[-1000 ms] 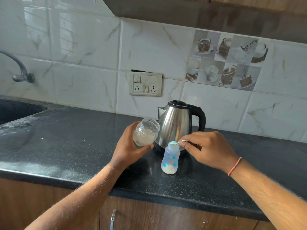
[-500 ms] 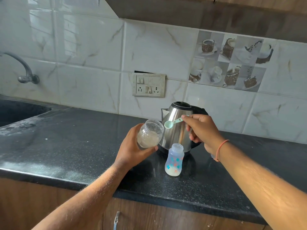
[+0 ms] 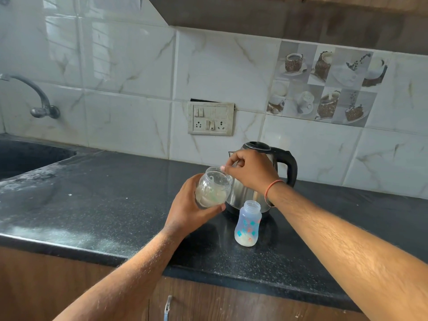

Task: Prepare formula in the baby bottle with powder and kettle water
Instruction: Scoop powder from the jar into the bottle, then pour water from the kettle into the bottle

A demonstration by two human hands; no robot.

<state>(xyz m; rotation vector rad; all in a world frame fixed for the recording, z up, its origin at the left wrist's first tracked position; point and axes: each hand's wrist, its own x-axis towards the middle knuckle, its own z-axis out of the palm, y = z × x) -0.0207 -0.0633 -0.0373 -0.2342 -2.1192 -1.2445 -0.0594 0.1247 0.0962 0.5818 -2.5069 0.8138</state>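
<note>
My left hand [image 3: 187, 209] grips a clear jar [image 3: 214, 187] of white powder, tilted and held above the counter. My right hand [image 3: 250, 169] sits over the jar's mouth and pinches the handle of a small green scoop [image 3: 214, 194], whose bowl is down inside the jar. An open baby bottle [image 3: 248, 224] with blue and orange prints stands upright on the black counter, with white powder at its bottom. Right behind it stands a steel kettle [image 3: 245, 193] with a black lid and handle, partly hidden by my right hand.
The black stone counter [image 3: 104, 205] runs left to a dark sink [image 3: 25, 156] under a wall tap [image 3: 39, 98]. A switch and socket plate [image 3: 210, 118] is on the tiled wall behind the kettle. A cabinet handle [image 3: 168, 306] shows below the counter edge.
My right hand lifted the scoop from the bottle's mouth, swung it left and lowered it into the jar. The jar stays in my left hand; the bottle has not moved.
</note>
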